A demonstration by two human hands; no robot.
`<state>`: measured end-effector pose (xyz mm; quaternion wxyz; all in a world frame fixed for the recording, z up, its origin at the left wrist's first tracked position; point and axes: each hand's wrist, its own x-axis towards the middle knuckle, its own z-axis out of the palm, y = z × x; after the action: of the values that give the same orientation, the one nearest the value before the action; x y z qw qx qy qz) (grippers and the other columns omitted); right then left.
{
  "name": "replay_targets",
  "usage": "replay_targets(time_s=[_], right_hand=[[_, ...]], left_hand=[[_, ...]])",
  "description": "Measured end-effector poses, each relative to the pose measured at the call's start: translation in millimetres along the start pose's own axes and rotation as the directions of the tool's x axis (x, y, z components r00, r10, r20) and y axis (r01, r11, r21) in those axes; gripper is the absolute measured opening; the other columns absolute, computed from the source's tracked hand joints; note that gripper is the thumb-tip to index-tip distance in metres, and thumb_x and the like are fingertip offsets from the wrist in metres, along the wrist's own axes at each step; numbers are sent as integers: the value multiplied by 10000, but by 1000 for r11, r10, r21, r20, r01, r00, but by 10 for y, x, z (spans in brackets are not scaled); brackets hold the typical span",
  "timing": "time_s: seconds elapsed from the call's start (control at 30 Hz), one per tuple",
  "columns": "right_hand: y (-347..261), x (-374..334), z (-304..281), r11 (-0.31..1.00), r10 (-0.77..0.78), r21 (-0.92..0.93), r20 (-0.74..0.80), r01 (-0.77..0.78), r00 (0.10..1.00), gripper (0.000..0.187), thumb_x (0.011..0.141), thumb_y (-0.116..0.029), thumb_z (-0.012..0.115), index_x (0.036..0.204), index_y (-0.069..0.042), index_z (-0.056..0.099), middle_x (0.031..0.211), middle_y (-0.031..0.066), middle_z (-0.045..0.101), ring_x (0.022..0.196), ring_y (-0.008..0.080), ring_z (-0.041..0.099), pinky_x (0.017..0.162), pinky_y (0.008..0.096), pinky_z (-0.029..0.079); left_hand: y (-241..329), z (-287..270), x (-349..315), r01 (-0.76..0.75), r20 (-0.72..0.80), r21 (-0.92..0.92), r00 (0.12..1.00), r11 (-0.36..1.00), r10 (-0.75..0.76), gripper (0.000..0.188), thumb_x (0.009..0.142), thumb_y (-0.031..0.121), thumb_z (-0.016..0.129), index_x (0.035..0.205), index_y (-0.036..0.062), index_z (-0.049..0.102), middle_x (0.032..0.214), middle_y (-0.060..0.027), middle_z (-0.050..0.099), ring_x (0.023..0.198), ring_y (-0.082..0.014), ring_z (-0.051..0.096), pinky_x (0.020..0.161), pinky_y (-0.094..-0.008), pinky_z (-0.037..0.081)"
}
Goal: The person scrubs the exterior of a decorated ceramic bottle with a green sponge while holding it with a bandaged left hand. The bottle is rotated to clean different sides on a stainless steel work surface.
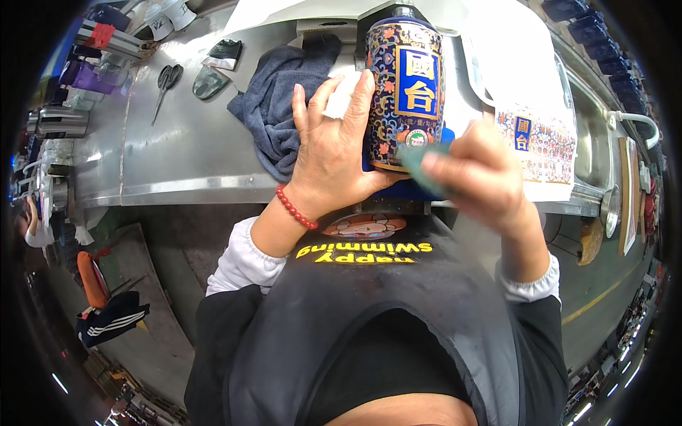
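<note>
A dark blue bottle [386, 85] with a floral pattern and a gold-edged blue label lies with its neck away from me. My left hand [330, 149] steadies it, the index finger along its left side and the thumb by its base. A white piece of tissue or cloth [342, 97] shows between that hand's fingers. My right hand [490, 170], blurred by motion, grips a flat green translucent scraper [420, 165] against the bottle's lower part. Under the bottle's base is something blue [398, 190], mostly hidden.
A dark grey-blue towel [273, 99] lies crumpled on the steel table [163, 160] left of the bottle. Farther left are black scissors [165, 85] and a second green scraper [209, 83]. A printed floral sheet [547, 145] hangs over the front edge at right, near a sink [588, 142].
</note>
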<state>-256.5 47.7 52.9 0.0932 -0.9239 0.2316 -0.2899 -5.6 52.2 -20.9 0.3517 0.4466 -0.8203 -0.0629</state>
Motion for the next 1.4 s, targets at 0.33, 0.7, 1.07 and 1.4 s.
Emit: replay_targets(time_s=[0.33, 0.7, 1.07, 1.4], right_hand=[[50, 413, -32, 968, 139, -162, -287, -191, 948, 404, 720, 60, 786, 1106, -53, 749, 788, 55, 600, 666, 197, 584, 582, 323, 446], [318, 219, -87, 933, 230, 273, 39, -232, 972, 264, 778, 36, 800, 1027, -44, 765, 790, 53, 626, 713, 165, 637, 621, 284, 478], [89, 320, -109, 940, 178, 308, -73, -148, 981, 286, 714, 24, 789, 987, -61, 763, 822, 44, 626, 714, 174, 610, 627, 306, 480], [-164, -259, 257, 983, 89, 176, -200, -53, 976, 470, 560, -21, 808, 1028, -45, 764, 872, 47, 579, 722, 236, 527, 670, 378, 399]], left_hand=[[155, -160, 106, 3, 33, 99, 999, 995, -6, 1257, 633, 709, 834, 1548, -40, 405, 1359, -209, 596, 1407, -407, 382, 1189, -697, 76], [53, -4, 22, 61, 52, -14, 997, 998, -60, 1306, 675, 632, 863, 1575, -96, 258, 1472, -269, 488, 1421, -422, 377, 1165, -740, 89], [73, -146, 87, 15, 56, 105, 998, 994, -21, 1282, 651, 704, 842, 1540, -87, 366, 1424, -255, 528, 1377, -416, 438, 1191, -687, 108], [50, -36, 108, 95, 71, -41, 993, 995, -92, 1337, 640, 658, 859, 1571, -98, 267, 1362, -220, 600, 1400, -424, 397, 1160, -741, 88]])
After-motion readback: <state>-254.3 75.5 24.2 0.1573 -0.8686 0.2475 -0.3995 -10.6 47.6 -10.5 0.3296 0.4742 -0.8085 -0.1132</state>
